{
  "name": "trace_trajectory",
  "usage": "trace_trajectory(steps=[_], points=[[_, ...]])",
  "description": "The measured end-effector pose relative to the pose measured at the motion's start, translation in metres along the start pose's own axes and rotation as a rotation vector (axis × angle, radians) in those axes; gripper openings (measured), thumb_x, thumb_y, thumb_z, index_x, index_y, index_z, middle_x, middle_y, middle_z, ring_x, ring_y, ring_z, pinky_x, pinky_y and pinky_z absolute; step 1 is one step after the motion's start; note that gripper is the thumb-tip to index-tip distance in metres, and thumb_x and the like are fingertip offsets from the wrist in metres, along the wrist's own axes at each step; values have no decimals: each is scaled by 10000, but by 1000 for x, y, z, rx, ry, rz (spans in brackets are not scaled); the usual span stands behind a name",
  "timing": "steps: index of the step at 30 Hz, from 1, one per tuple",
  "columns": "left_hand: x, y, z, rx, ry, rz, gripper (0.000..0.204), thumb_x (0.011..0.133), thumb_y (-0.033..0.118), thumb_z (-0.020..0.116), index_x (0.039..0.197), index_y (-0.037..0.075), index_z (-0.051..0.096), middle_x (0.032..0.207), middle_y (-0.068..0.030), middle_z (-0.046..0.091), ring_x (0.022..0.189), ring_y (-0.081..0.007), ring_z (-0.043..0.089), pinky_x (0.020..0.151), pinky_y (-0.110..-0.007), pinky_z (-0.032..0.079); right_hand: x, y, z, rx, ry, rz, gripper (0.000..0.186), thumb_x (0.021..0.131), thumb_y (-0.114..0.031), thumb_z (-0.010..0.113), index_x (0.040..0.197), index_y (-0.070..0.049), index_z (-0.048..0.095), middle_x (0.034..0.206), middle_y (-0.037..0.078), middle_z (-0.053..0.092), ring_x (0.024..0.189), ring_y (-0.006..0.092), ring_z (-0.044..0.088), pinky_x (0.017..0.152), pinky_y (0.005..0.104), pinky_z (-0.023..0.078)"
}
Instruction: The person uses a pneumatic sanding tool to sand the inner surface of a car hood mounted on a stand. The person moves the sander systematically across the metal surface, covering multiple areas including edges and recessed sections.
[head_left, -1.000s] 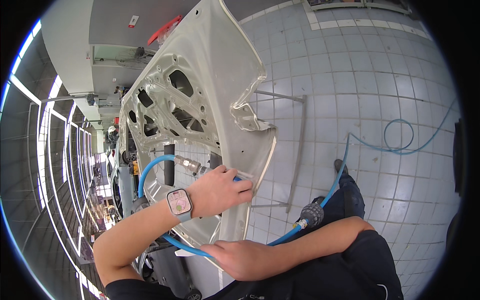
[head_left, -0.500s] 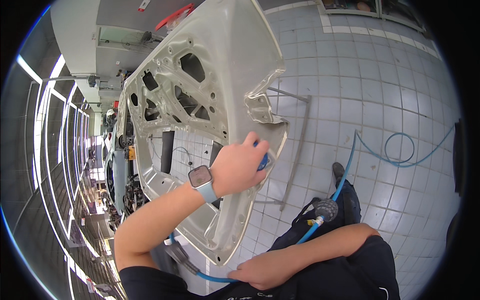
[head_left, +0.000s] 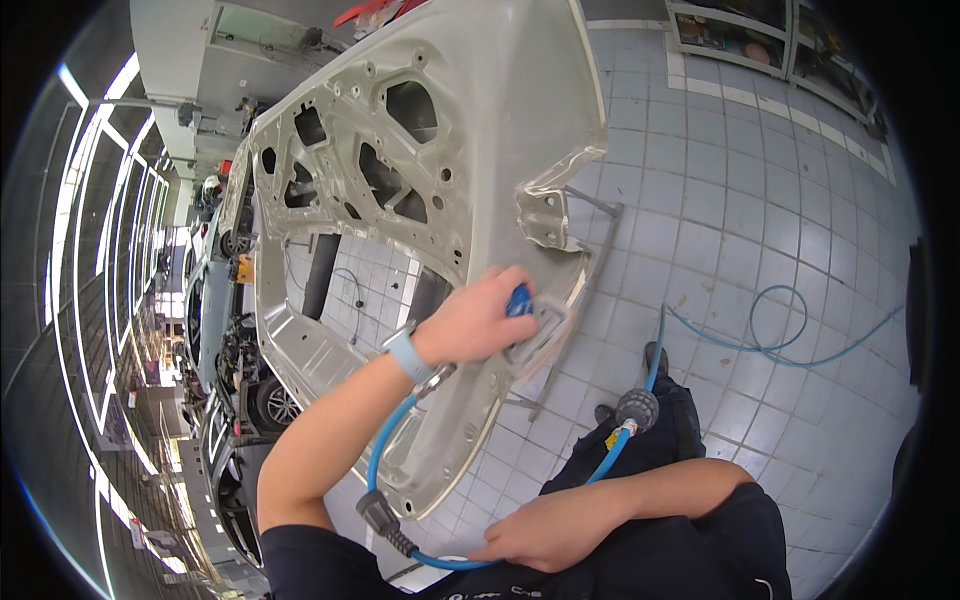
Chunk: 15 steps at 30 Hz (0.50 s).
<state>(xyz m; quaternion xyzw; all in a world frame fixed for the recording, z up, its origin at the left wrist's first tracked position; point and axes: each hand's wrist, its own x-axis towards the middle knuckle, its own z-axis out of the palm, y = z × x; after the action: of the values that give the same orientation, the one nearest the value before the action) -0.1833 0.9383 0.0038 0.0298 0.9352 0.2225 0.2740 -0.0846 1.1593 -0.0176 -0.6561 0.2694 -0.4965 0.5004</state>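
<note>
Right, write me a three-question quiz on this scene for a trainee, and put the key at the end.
1. Choose one. The left hand's grip is on: (a) a paint brush; (b) a blue tool; (c) a wrench.

2. True or false: the thin blue hose makes a loop on the tiled floor, to the right of the car panel in the picture.

3. Fill the gap: the light blue strap is on the ____ wrist.

Key: 1. b. 2. True. 3. Left.
</note>
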Motion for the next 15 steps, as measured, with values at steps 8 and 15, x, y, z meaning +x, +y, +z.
trace_trajectory(steps=[8, 15], points=[[-46, -5, 7, 82, 66, -131, 453, 917, 405, 741, 1177, 57, 612, 1049, -197, 638, 942, -378, 662, 845, -453, 542, 1, 5, 1, 13, -35, 7, 344, 938, -23, 550, 1271, 46, 603, 1148, 279, 666, 1109, 459, 641, 876, 530, 525], [-145, -29, 42, -134, 142, -195, 429, 910, 355, 772, 1196, 77, 614, 1082, -162, 623, 926, -336, 656, 851, -413, 542, 29, 18, 0, -57, -253, 17, 475, 1002, -95, 569, 1469, -21, 524, 1161, 228, 653, 1084, 412, 667, 896, 483, 544]])
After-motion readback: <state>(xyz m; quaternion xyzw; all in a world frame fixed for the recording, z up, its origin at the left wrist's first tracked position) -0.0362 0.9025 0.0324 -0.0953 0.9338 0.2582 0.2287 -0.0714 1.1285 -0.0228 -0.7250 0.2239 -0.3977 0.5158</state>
